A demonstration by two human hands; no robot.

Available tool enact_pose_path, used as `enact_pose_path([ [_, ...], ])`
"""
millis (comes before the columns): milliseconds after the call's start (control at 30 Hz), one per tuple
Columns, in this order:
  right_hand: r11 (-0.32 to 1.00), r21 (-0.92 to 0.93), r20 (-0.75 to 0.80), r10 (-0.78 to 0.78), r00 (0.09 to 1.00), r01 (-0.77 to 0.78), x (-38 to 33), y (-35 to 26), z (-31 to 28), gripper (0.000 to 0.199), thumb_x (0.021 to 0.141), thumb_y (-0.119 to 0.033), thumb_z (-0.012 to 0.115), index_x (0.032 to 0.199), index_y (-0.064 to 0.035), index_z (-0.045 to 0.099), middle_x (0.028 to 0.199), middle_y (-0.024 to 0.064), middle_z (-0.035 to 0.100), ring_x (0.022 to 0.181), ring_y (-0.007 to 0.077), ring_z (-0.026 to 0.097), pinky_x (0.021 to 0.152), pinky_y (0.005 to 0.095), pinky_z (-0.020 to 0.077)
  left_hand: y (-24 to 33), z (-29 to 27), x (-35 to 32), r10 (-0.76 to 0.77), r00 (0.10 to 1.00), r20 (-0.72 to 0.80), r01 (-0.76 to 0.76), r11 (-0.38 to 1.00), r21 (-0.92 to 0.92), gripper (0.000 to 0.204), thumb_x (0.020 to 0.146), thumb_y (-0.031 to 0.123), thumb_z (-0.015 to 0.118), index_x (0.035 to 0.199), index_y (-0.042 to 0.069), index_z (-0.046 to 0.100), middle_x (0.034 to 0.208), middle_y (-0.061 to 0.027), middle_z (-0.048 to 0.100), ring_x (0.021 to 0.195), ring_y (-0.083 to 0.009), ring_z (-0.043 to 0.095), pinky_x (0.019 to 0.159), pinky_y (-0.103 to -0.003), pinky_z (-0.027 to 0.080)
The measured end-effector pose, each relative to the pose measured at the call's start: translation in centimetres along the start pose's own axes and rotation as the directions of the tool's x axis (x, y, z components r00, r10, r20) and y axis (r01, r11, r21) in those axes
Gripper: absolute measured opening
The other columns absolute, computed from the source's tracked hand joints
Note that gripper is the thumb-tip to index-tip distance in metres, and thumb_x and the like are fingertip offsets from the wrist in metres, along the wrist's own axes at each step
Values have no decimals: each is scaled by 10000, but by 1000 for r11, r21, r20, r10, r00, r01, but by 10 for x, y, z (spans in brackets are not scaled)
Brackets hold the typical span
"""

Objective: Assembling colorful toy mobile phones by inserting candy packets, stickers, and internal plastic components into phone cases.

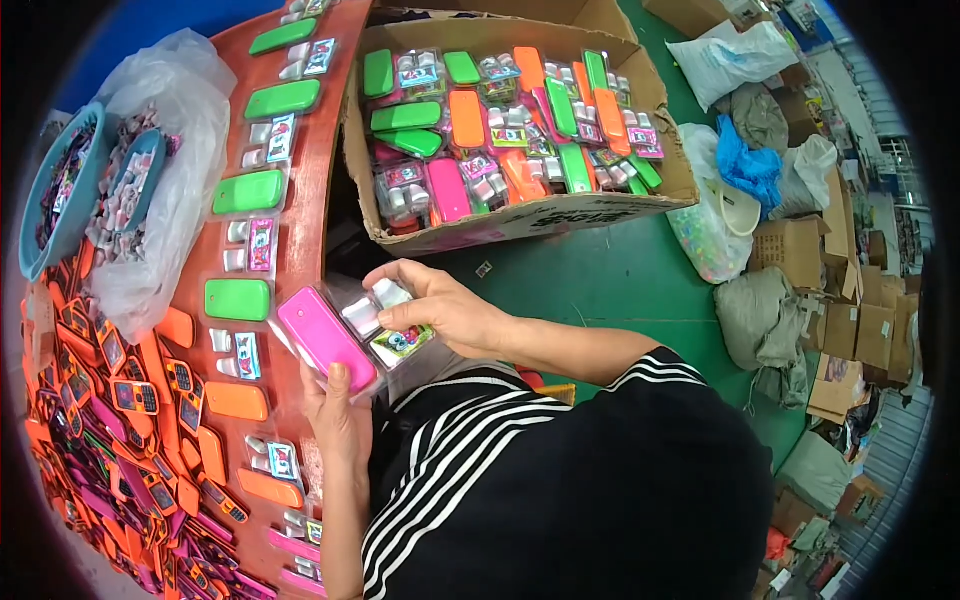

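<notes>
A clear plastic blister pack with a pink toy phone (325, 338) is held in front of me, off the table's edge. My left hand (338, 408) grips its near end, the thumb lying on the pink phone's lower corner. On the pack's other side, my right hand (450, 312) has its fingers closed around the edge, thumb over the small white jars (362, 316). A colourful printed card (402, 343) shows below that thumb. To the left, a row of similar packs with green toy phones (238, 299) lies along the red table (305, 215).
An open cardboard box (530, 212) full of such packs stands ahead. Loose orange and pink toy phones (140, 440) heap at the left. Behind them are a blue basin (35, 225) and a clear plastic bag (190, 90). Sacks (755, 325) and cartons (790, 250) line the right.
</notes>
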State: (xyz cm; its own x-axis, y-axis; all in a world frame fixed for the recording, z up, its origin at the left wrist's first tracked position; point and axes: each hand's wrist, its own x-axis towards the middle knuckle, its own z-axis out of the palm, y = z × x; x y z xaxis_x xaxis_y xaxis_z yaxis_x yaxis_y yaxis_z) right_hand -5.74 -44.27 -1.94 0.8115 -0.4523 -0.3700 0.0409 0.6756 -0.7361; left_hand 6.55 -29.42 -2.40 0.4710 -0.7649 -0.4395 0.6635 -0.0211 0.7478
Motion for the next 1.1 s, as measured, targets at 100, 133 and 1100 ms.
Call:
enact_pose_path([
  [100, 1000, 17, -28, -11, 1000, 11, -2, -4, -5, 394, 811, -46, 602, 1180, -22, 468, 1008, 38, 550, 918, 94, 525, 810, 241, 426, -1, 6, 4, -24, 1000, 4, 24, 1000, -3, 594, 848, 192, 636, 1348, 130, 322, 1210, -68, 503, 1092, -215, 515, 914, -404, 440],
  [133, 999, 38, -31, -11, 999, 13, -2, -4, -6, 393, 810, -46, 602, 1179, -21, 468, 1006, 39, 551, 916, 95, 527, 810, 241, 426, -2, 9, 5, -31, 999, -10, 31, 1000, -4, 608, 843, 195, 643, 1354, 141, 317, 1213, -66, 501, 1093, -217, 515, 911, -407, 443],
  [1100, 961, 231, -184, -111, 977, 153, 4, -33, -57, 376, 782, 4, 586, 1147, -28, 503, 1029, 72, 599, 925, 157, 601, 826, 305, 481, -3, 49, 29, -71, 984, 164, 78, 996, -37, 762, 816, 277, 670, 1399, 94, 216, 1348, -134, 367, 1143, -298, 488, 875, -439, 491],
])
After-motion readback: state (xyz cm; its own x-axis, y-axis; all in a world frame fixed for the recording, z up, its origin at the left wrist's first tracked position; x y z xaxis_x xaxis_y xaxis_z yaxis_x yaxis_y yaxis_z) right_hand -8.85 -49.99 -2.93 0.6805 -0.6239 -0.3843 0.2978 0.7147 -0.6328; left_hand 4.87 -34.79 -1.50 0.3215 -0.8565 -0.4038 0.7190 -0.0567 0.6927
